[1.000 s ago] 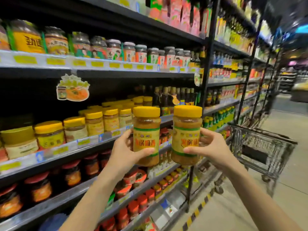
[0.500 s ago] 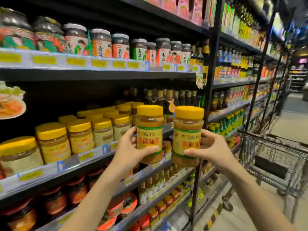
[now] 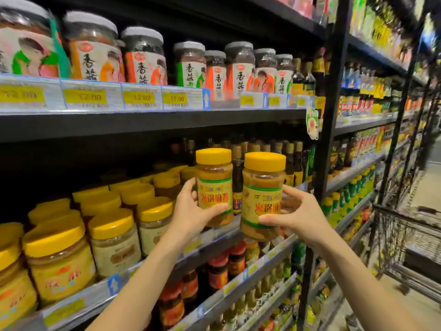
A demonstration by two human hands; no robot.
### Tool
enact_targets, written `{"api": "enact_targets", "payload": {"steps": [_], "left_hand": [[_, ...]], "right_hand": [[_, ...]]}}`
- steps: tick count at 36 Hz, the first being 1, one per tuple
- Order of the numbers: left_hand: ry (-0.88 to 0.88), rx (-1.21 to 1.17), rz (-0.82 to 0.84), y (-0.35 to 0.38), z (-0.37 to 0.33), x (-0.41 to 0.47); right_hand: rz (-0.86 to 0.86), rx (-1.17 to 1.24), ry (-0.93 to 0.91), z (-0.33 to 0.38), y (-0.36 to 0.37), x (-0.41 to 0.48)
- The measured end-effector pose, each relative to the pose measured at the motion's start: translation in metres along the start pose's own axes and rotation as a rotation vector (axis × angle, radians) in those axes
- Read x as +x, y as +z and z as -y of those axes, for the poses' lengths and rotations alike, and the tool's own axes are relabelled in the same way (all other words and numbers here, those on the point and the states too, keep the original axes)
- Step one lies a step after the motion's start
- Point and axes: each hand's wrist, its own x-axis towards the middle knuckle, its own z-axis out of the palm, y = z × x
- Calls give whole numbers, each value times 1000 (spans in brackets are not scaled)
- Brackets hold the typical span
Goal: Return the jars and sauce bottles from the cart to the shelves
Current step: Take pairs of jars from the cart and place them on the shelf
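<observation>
We have stepped closer to the middle shelf: our left hand grips one yellow-lidded jar, our right hand its twin, both upright before the matching row. The cart waits at right; shelving looks imminent.

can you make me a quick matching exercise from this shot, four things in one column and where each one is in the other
Things:
1. left-hand jar
2. right-hand jar
3. grey-lidded jars
4. cart

Places:
A. upper shelf
B. on the aisle floor, far right
C. held up, nearer the yellow-lidded row
D. held up, nearer the black upright post

Pairs: 1-C, 2-D, 3-A, 4-B
</observation>
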Motion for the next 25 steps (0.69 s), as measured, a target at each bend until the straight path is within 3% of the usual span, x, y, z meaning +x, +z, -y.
{"api": "enact_targets", "payload": {"steps": [16, 25], "left_hand": [[-132, 200, -196, 38, 66, 64], [-246, 284, -200, 42, 83, 73]], "right_hand": [[129, 58, -33, -50, -27, 69], [235, 71, -43, -72, -34, 93]]}}
